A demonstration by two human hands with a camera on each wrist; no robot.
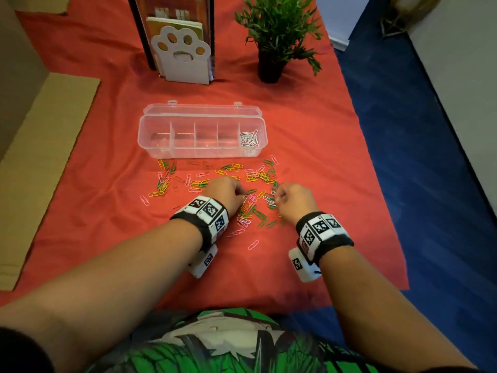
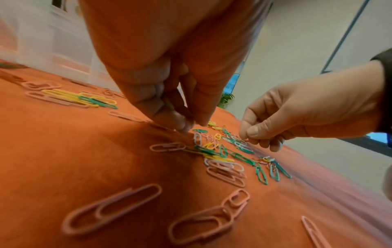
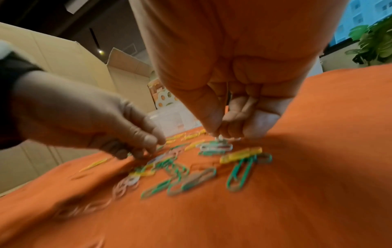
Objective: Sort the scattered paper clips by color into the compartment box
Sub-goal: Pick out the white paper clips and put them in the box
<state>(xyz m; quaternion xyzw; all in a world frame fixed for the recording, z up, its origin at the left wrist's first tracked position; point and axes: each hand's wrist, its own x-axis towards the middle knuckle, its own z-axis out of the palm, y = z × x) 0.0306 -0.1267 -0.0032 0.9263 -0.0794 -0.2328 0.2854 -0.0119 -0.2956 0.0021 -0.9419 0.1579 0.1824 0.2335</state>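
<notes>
A person's two hands work low over a scatter of pink, green, yellow and white wire paper clips [image 1: 250,200] on a surface draped in red-orange cloth [image 1: 309,125]. The left hand [image 1: 226,193], fingers curled downward with thumb and fingertips drawn together, touches down at the near-left edge of the thickest cluster; whether it actually holds a clip cannot be told, as the tips hide the spot. The right hand [image 1: 293,201], just beside it with the cluster between them, has its fingertips pinched on a white paper clip [image 3: 218,146] still lying among green and yellow ones. More clips spread away beyond and to the left of the left hand, and a few pink ones lie nearer the person than both wrists. Beyond both hands stands the clear plastic compartment box [image 1: 201,152] with its lid open; a heap of white clips [image 1: 249,139] fills its right-end compartment. Farther still, past the box, stand a white paw-shaped bookend [image 1: 181,55] and a small potted green plant [image 1: 277,30].
</notes>
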